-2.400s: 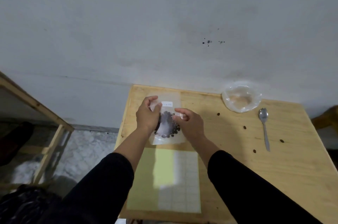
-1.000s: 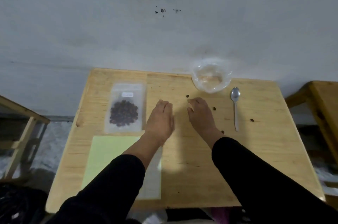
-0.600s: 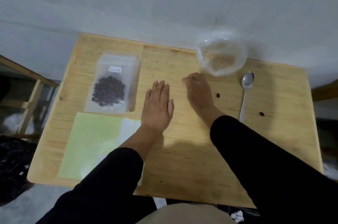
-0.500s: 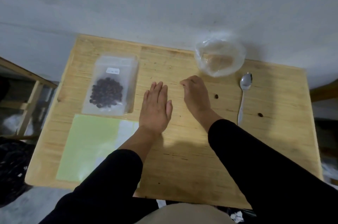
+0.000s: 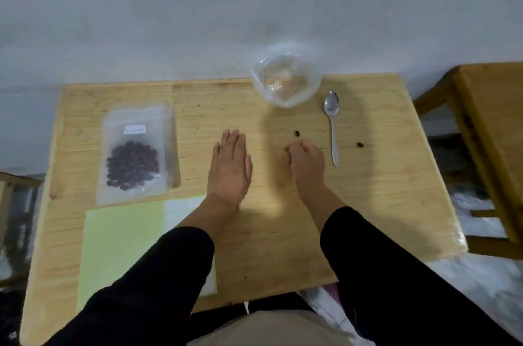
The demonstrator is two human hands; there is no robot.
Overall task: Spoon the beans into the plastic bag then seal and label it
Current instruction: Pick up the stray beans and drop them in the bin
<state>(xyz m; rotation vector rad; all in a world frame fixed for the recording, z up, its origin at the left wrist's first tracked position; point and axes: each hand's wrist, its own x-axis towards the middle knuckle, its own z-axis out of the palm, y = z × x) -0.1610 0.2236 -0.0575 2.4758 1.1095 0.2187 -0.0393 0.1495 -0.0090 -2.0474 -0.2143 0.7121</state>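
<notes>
Currently, at left of frame, the plastic bag (image 5: 137, 152) lies flat on the wooden table (image 5: 382, 190), a dark cluster of beans (image 5: 131, 166) in its lower half and a small white label (image 5: 135, 129) near its top; whether the top is sealed cannot be told. Just below it, a pale green and white sheet (image 5: 121, 244) lies flat, partly under the left sleeve. Centre: left hand (image 5: 229, 167) flat on the table, fingers straight and together, holding nothing. Right hand (image 5: 305, 161) just beside it, apart, fingers curled down at the tabletop; contents, if any, not visible. One loose bean (image 5: 297, 133) just above the right hand. Upper centre-right: crumpled clear bag (image 5: 286, 81) at the table's far edge. Spoon (image 5: 332, 125) lies right of the right hand, bowl uppermost, another stray bean (image 5: 360, 144) further right
</notes>
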